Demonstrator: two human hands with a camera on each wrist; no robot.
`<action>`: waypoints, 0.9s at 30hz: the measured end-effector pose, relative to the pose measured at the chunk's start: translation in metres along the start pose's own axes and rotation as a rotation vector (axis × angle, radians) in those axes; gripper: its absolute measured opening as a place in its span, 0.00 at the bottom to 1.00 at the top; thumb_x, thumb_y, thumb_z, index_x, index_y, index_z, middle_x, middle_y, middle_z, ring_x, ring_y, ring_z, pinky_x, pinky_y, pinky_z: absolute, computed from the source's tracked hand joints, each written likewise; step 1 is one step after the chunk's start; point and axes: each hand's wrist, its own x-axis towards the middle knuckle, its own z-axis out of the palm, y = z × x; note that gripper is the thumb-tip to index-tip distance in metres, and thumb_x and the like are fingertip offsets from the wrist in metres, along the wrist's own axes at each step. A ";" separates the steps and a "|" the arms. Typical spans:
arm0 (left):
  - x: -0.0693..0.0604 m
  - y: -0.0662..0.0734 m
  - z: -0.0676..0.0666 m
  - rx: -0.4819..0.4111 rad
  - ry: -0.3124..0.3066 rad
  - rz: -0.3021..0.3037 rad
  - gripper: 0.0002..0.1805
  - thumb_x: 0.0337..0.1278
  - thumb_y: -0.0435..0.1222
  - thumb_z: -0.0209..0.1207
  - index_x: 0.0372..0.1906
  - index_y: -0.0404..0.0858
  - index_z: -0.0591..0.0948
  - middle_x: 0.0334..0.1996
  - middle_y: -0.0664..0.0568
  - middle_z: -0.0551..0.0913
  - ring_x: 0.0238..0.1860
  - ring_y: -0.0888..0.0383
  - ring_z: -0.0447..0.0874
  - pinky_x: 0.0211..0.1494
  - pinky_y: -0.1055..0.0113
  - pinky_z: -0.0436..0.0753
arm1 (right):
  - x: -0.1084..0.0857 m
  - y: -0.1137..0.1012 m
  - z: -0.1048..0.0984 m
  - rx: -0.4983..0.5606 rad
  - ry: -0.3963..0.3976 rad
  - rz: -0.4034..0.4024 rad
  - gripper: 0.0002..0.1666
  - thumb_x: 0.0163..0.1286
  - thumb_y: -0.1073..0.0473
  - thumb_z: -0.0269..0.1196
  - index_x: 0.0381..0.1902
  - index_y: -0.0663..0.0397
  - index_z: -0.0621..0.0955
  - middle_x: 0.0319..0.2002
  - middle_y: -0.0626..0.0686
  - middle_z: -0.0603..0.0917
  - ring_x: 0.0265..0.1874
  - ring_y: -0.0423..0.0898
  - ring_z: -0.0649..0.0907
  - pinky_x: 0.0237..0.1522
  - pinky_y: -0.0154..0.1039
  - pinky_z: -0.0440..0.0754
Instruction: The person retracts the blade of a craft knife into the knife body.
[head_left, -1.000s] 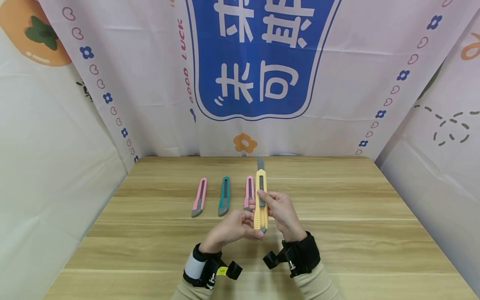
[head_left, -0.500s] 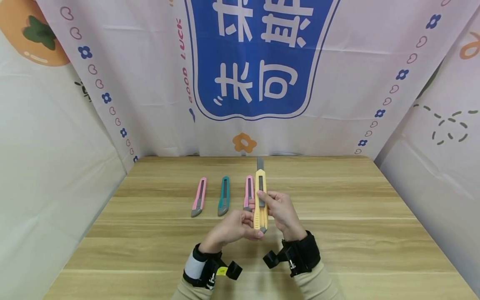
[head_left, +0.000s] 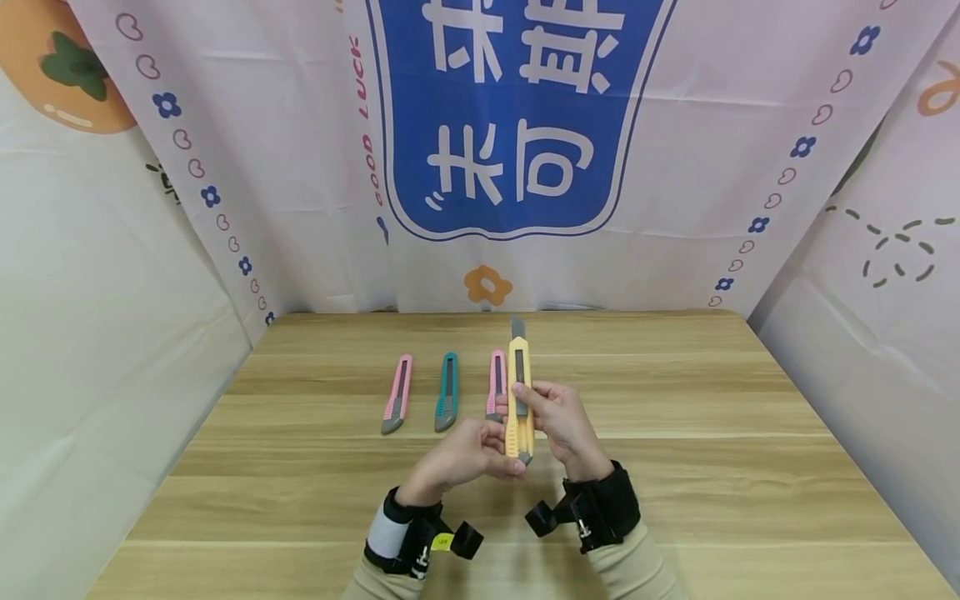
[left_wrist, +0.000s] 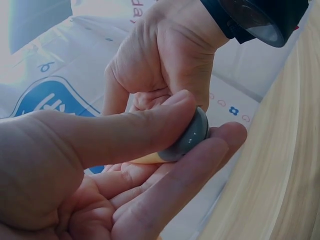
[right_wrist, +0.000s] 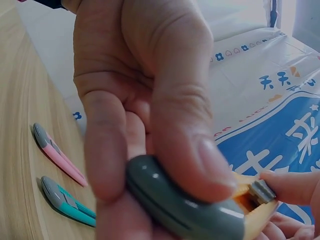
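Observation:
A yellow utility knife (head_left: 519, 400) is held upright between both hands, its grey blade (head_left: 518, 328) jutting from the far end. My left hand (head_left: 465, 457) pinches the grey end cap (left_wrist: 192, 135) between thumb and fingers at the near end. Around the middle of the body, my right hand (head_left: 558, 421) grips from the right, its thumb on the grey slider (right_wrist: 262, 191). Behind the knife lies a pink utility knife (head_left: 497, 379), partly hidden by fingers. To the left lie a teal utility knife (head_left: 447, 390) and another pink utility knife (head_left: 399, 392).
The three other knives lie in a row on a wood-grain table (head_left: 675, 417). A white printed cloth (head_left: 315, 208) with a blue sign hangs at the table's far edge. White cloth walls stand on both sides. Each wrist wears a strapped camera.
The blade juts out slightly less now, and the right thumb has shifted a little toward the grey end cap with the slider. The left hand keeps its hold; the other knives stay put.

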 end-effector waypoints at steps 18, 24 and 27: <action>-0.001 -0.001 0.000 0.012 0.047 0.012 0.14 0.53 0.29 0.65 0.44 0.27 0.81 0.36 0.37 0.87 0.32 0.63 0.86 0.41 0.67 0.88 | -0.001 0.000 0.001 -0.009 0.021 0.015 0.23 0.71 0.55 0.59 0.47 0.76 0.80 0.28 0.49 0.90 0.25 0.37 0.88 0.30 0.30 0.86; -0.001 0.000 0.000 0.018 0.046 0.013 0.14 0.53 0.29 0.66 0.44 0.27 0.81 0.35 0.37 0.88 0.32 0.62 0.87 0.40 0.67 0.88 | -0.001 -0.002 0.000 -0.012 0.014 -0.001 0.22 0.71 0.57 0.59 0.46 0.77 0.79 0.27 0.50 0.90 0.25 0.37 0.88 0.31 0.31 0.87; 0.000 -0.001 0.000 0.011 0.044 0.008 0.14 0.53 0.29 0.66 0.44 0.27 0.81 0.35 0.37 0.88 0.31 0.64 0.87 0.40 0.69 0.88 | -0.001 -0.001 0.000 -0.014 0.017 -0.007 0.21 0.71 0.58 0.59 0.45 0.78 0.80 0.24 0.47 0.89 0.24 0.37 0.87 0.30 0.30 0.86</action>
